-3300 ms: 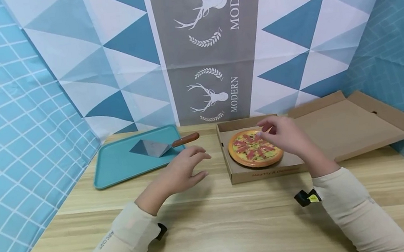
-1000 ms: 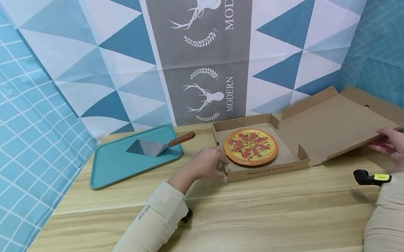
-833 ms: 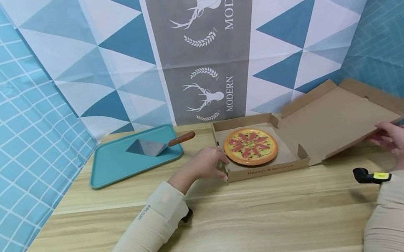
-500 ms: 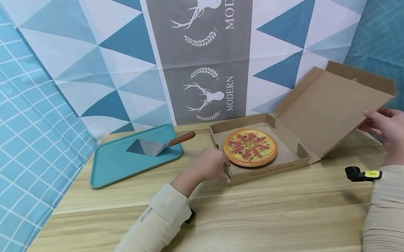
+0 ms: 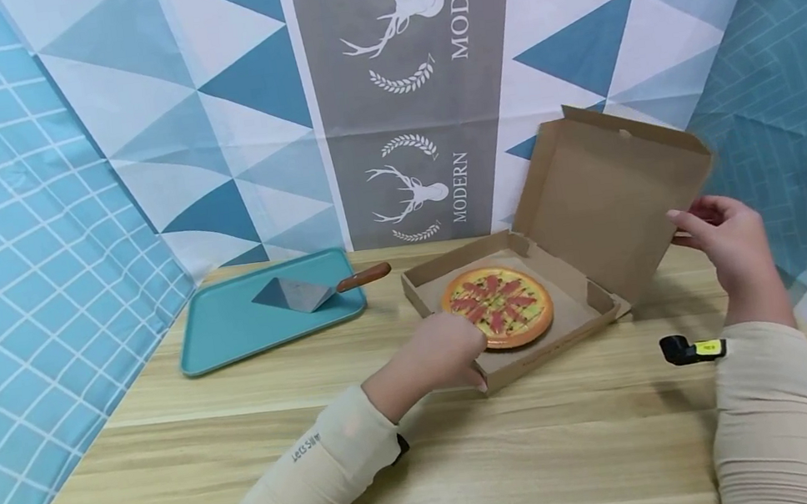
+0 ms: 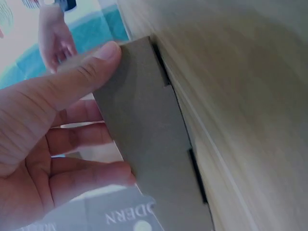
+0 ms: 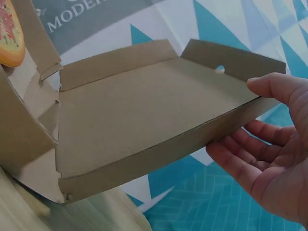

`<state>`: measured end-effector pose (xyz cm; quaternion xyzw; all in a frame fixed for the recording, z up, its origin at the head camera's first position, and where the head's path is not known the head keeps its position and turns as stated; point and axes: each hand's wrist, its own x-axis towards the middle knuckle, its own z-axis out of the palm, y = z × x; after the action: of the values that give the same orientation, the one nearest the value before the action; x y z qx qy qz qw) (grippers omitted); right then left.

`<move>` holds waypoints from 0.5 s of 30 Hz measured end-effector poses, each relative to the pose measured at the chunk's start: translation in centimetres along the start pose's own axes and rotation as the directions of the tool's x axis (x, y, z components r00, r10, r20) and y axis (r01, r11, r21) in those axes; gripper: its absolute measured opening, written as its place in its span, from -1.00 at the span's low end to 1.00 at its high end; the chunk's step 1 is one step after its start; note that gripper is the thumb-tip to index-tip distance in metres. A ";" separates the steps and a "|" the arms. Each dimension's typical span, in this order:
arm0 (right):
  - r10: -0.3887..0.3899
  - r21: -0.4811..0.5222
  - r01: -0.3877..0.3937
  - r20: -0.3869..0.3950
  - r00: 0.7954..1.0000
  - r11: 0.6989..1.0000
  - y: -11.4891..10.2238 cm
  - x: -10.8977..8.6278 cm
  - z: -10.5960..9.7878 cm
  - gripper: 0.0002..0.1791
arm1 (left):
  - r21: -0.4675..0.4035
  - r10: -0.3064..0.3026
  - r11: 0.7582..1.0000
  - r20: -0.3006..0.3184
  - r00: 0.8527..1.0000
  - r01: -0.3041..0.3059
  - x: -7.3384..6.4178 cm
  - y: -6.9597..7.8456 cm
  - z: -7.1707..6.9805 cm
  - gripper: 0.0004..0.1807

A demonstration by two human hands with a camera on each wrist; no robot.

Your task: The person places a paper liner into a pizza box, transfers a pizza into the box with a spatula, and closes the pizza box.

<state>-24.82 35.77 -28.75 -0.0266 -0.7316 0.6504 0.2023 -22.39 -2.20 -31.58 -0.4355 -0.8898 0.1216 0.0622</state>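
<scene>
A cardboard pizza box [image 5: 537, 353] stands on the table, turned at an angle, with a pizza [image 5: 504, 307] lying in its base. My left hand [image 5: 439, 354] grips the box's near left corner. In the left wrist view its thumb lies on the end of the side wall [image 6: 139, 110], with fingers on the inner side. The box's lid [image 5: 607, 185] is raised and leans back to the right. My right hand [image 5: 731, 241] pinches the lid's edge. In the right wrist view, the thumb is on top of the lid's side flap [image 7: 159, 154] and the fingers are underneath.
A teal tray [image 5: 225, 341] lies at the back left of the wooden table [image 5: 247, 456]. On it rests a pizza server [image 5: 303, 294], its wooden handle sticking out past the tray's right rim. Patterned cloth walls [image 5: 246, 137] stand behind and on both sides.
My right hand has moved from above the pizza to the lid, lifting it up and leftward. My left hand has reached the box, whose near left corner has swung toward me.
</scene>
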 end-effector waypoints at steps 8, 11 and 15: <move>-0.053 -0.231 0.072 0.088 0.995 0.970 -0.3 0.0 1.9 -0.48 | 0.115 0.010 0.993 0.047 0.999 -0.015 0.1 3.1 -0.7 -0.66; -0.065 -0.271 0.098 0.127 0.990 0.958 -0.4 0.0 2.5 -0.40 | 0.151 0.004 0.988 0.046 0.999 -0.011 0.2 4.1 -1.0 -0.67; -0.069 -0.331 0.120 0.162 0.984 0.936 -0.5 0.0 3.1 -0.28 | 0.190 0.005 0.982 0.042 0.999 -0.013 0.4 5.3 -1.1 -0.68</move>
<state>-25.72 32.76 -28.53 0.0226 -0.8461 0.5043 0.1710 -18.33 1.43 -31.98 -0.4291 -0.8731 0.2154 0.0845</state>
